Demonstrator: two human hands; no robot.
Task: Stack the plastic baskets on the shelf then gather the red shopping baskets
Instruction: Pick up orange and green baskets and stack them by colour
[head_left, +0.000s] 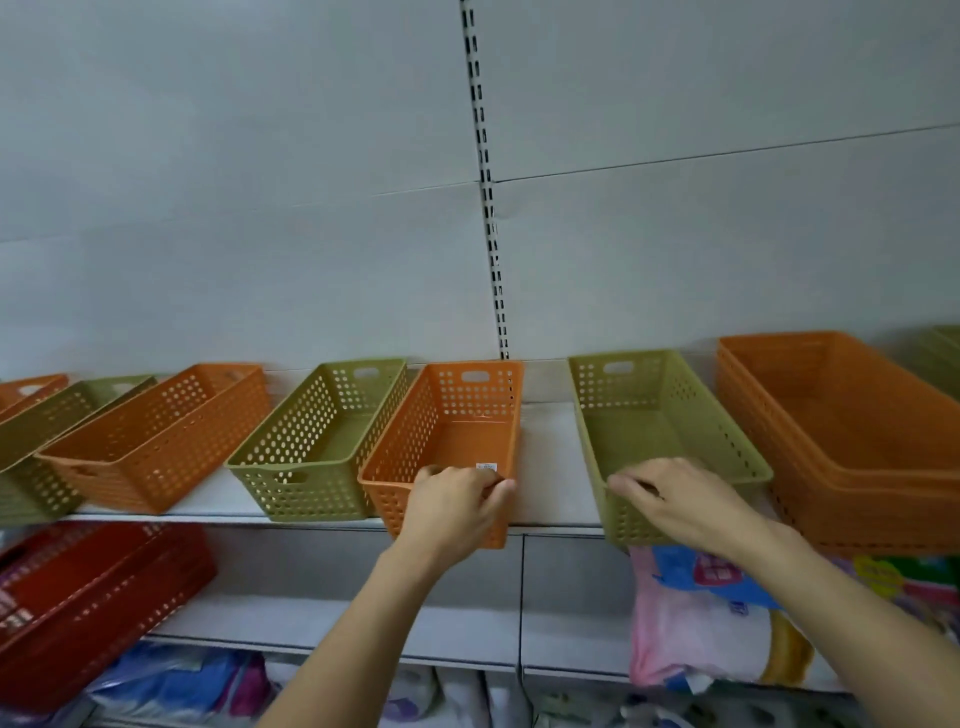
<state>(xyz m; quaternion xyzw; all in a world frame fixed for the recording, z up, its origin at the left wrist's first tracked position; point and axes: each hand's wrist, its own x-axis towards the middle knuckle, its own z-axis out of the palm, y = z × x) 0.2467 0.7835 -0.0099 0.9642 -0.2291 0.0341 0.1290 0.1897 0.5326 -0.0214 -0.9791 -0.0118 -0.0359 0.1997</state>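
Note:
Perforated plastic baskets stand in a row on a white shelf. My left hand grips the near rim of an orange basket at the middle. My right hand grips the near rim of a green basket to its right. Another green basket touches the orange one on the left. Further left sit a long orange basket and a green basket. Red shopping baskets lie stacked on the lower shelf at the left.
A stack of wide orange trays fills the shelf's right end, with green ones behind. Packaged goods in pink and blue wrap sit below on the right. A slotted upright runs up the grey back panel.

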